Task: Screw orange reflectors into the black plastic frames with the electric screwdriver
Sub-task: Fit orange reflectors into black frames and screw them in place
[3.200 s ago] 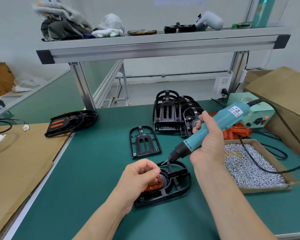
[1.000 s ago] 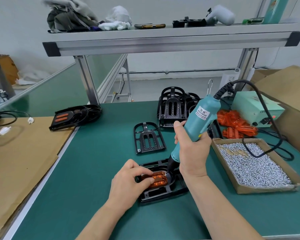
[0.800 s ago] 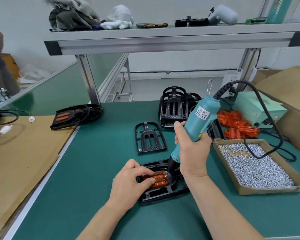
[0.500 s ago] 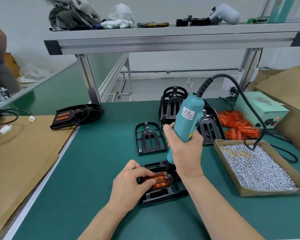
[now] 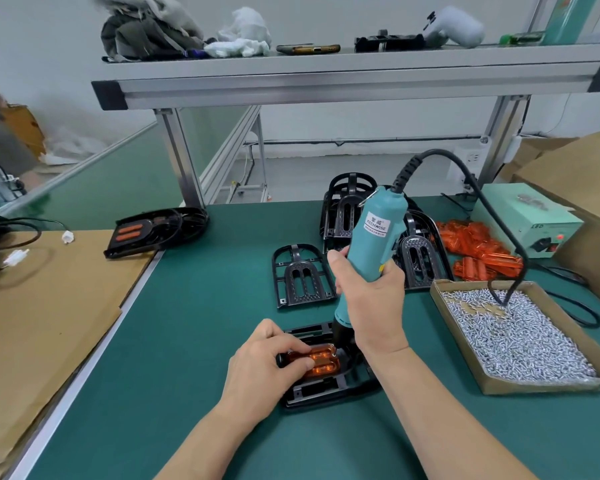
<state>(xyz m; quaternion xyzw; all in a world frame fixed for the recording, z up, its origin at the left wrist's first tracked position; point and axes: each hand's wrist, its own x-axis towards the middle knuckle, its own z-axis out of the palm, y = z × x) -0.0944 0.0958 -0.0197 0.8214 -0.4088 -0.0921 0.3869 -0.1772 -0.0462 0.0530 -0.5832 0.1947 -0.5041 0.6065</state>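
Note:
A black plastic frame (image 5: 321,393) lies on the green mat near me with an orange reflector (image 5: 323,363) seated in it. My left hand (image 5: 262,370) presses its fingertips on the reflector's left end, holding it down. My right hand (image 5: 369,299) grips the teal electric screwdriver (image 5: 374,233), which stands almost upright with its black nose down at the reflector's right end. The bit's tip is hidden behind the nose.
An empty frame (image 5: 302,277) lies behind, with a stack of frames (image 5: 347,209) further back. Loose orange reflectors (image 5: 478,247) sit beside a cardboard tray of screws (image 5: 520,334) at right. A finished frame (image 5: 153,232) rests at left. The cable runs to a green power box (image 5: 523,216).
The screwdriver has swung from a slant to nearly upright and come down onto the reflector's right end. My left hand stays pressing on the reflector.

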